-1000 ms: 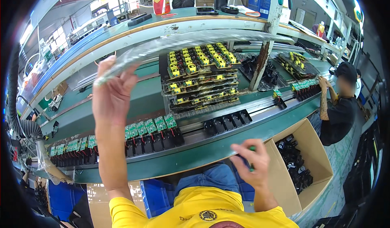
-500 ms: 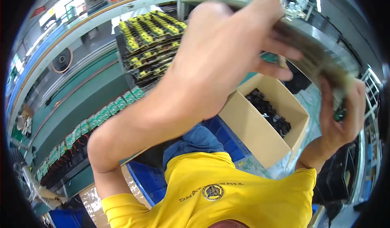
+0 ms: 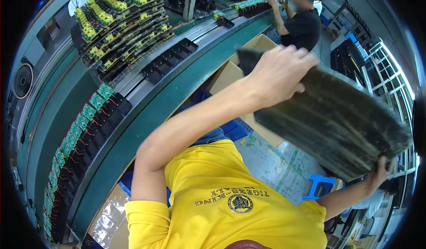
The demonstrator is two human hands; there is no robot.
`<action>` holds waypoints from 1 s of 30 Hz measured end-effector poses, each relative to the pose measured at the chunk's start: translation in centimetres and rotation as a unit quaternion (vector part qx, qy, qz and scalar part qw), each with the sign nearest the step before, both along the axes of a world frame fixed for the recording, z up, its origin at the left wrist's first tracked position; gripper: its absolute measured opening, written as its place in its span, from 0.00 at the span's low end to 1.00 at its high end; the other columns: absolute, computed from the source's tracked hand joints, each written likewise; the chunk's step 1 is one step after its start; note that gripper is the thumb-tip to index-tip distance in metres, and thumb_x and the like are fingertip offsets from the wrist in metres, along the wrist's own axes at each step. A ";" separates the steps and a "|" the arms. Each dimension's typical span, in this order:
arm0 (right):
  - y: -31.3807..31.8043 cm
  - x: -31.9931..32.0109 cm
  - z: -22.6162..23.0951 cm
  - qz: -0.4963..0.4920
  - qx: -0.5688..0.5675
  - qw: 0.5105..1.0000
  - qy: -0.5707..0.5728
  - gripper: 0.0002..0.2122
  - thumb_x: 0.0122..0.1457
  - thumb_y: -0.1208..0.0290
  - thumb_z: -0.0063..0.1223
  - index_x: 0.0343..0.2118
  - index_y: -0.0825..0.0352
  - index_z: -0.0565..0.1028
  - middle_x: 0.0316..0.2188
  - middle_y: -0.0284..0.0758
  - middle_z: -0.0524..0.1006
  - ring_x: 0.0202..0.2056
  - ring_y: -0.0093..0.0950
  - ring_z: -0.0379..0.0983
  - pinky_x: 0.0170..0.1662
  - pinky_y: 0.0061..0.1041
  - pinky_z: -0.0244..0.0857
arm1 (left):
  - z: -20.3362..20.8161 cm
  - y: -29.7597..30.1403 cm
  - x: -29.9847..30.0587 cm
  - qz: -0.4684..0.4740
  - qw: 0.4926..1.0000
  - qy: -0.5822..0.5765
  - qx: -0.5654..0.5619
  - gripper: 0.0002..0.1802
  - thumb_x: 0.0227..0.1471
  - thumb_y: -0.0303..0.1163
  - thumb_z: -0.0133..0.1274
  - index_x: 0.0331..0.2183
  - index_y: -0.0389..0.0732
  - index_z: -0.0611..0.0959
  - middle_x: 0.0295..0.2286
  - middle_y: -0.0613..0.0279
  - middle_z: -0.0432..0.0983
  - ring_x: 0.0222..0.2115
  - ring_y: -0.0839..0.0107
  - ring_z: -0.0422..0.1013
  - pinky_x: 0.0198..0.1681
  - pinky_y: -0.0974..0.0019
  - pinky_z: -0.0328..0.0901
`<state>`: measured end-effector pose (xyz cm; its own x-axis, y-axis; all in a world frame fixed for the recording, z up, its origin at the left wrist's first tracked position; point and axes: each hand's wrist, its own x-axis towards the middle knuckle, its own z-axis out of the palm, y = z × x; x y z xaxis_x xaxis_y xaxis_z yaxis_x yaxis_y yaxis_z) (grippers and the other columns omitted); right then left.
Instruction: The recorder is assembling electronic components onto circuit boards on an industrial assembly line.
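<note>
The left hand (image 3: 282, 74) has its fingers bent over the upper edge of a thin, dark grey rectangular panel (image 3: 337, 120), gripping it with little gap. The right hand (image 3: 379, 174) pinches the panel's lower right corner; the thumb lies near the corner, and the fingers behind it cannot be made out. The panel is tilted, held up off to the person's right.

The step in hand appears to be carrying or turning the panel two-handed. Moving it would seem to call for both hands swinging together, with its left end clear of the tan cardboard box (image 3: 227, 78) behind it, which it partly hides.

Below the panel's lower edge stands a blue plastic stool (image 3: 321, 178), another possible obstacle. Left of the panel runs the green worktop (image 3: 151, 116), bearing a long row of green circuit boards (image 3: 73, 138) with red wires and a shorter row of black plastic housings (image 3: 171, 58). Farther left and beyond rises a layered stack of yellow-and-black component boards (image 3: 124, 27). Past the panel's upper edge, a co-worker in black (image 3: 304, 27) is at the worktop.
</note>
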<state>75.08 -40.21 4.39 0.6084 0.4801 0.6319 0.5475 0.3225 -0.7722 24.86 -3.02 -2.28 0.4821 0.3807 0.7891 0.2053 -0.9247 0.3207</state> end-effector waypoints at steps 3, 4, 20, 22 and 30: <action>3.6 -7.6 -5.6 -0.072 -0.113 0.991 -0.006 0.38 0.60 0.69 0.73 0.74 0.69 0.72 0.56 0.37 0.84 0.54 0.34 0.80 0.64 0.29 0.67 | -7.7 -0.8 -1.1 -0.052 0.991 0.020 -0.123 0.26 0.48 0.27 0.74 0.48 0.46 0.82 0.42 0.62 0.80 0.47 0.59 0.76 0.61 0.53 0.67; 6.9 -14.0 -4.9 0.027 -0.229 0.973 -0.026 0.41 0.55 0.70 0.76 0.74 0.68 0.73 0.53 0.36 0.84 0.51 0.32 0.78 0.62 0.28 0.67 | -10.7 -1.1 -1.3 -0.042 0.993 0.028 -0.109 0.23 0.50 0.26 0.72 0.47 0.46 0.82 0.42 0.62 0.79 0.46 0.60 0.75 0.62 0.55 0.66; 28.3 -30.2 -42.1 0.142 -0.622 0.642 -0.425 0.19 0.59 0.66 0.67 0.55 0.55 0.84 0.38 0.41 0.87 0.36 0.48 0.86 0.36 0.47 0.79 | -36.6 0.0 3.2 0.103 0.939 0.303 -0.129 0.14 0.61 0.30 0.62 0.49 0.44 0.83 0.44 0.57 0.78 0.49 0.57 0.76 0.71 0.48 0.62; 29.7 -29.7 -47.9 0.189 -0.620 0.657 -0.385 0.16 0.65 0.64 0.62 0.55 0.56 0.84 0.44 0.41 0.88 0.43 0.47 0.86 0.42 0.48 0.79 | -35.7 -0.1 1.8 0.087 0.948 0.252 -0.174 0.16 0.61 0.30 0.62 0.50 0.44 0.83 0.46 0.56 0.79 0.51 0.56 0.76 0.71 0.47 0.63; 30.2 -25.2 -69.3 0.188 -0.593 0.718 -0.313 0.18 0.75 0.58 0.50 0.61 0.56 0.83 0.58 0.41 0.85 0.58 0.48 0.82 0.56 0.53 0.76 | -30.0 -0.9 -4.7 0.047 0.888 0.076 -0.451 0.26 0.61 0.27 0.65 0.60 0.40 0.80 0.52 0.54 0.82 0.53 0.48 0.78 0.62 0.45 0.72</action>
<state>49.86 -9.99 -64.93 0.0697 0.9623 -0.2629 0.9531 -0.1420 -0.2672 20.12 -3.89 -32.23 0.4888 0.8695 0.0717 0.3727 -0.2824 0.8839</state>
